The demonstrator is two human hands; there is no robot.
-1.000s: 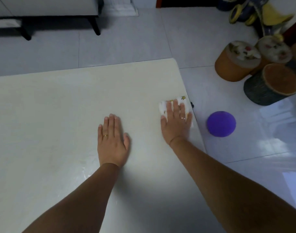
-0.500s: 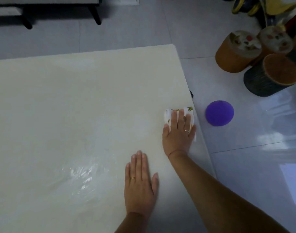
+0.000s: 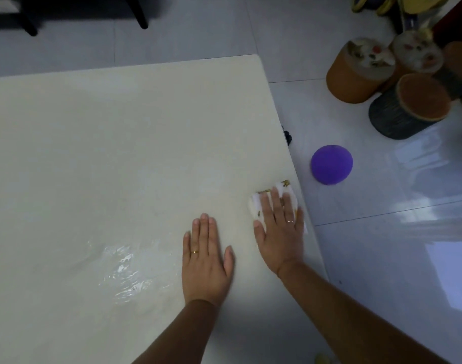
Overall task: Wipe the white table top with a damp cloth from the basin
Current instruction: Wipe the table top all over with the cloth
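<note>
Currently, the right hand presses flat, fingers straight, on the cloth, a white folded piece with small yellow prints. The cloth lies on the tabletop, against its right edge, toward the near end. The left hand rests palm-down with fingers straight and together on the tabletop, just beside the right hand and holding nothing. A wet sheen covers the surface left of the left hand. A purple ball lies on the floor beyond the right edge.

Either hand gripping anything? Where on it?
No grip. Right hand presses flat on the cloth, covering its near part; left hand rests bare on the table.
</note>
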